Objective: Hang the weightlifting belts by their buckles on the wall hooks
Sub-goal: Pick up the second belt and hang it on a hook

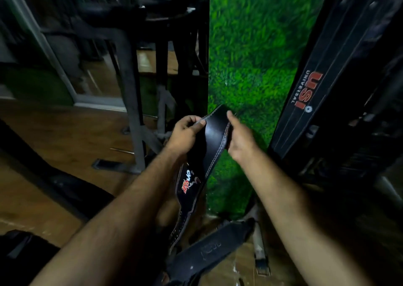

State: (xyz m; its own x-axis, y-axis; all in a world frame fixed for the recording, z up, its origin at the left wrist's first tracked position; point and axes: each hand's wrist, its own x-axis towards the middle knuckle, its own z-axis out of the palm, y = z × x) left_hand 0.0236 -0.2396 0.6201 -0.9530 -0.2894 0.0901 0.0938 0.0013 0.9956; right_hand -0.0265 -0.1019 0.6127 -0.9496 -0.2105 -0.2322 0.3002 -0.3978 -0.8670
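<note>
**Working along the black belt to find its buckle**

Nearest to me, a worn dark belt (209,248) is lying across the wooden floor (54,133) by my feet, with a narrow strap and metal buckle (262,269) just beside it, both waiting their turn, I judge.

Above them, I am holding up a black leather weightlifting belt (214,137) with white stitching. My left hand (185,134) is pinching its left edge between thumb and curled fingers, while my right hand (238,137) is closing loosely around the right edge, thumb lifted clear. I am gripping it by both edges so the wide leather stays flat while the heavy logo end is dangling down between my forearms. The buckle is not showing; I suspect it is on the hanging end, so I will need to feed the belt through my hands.

Further off, a USI Universal belt (322,102) is hanging against the grass-print wall (250,56); its hook is out of view. A black gym frame (130,78) is standing to the left.
</note>
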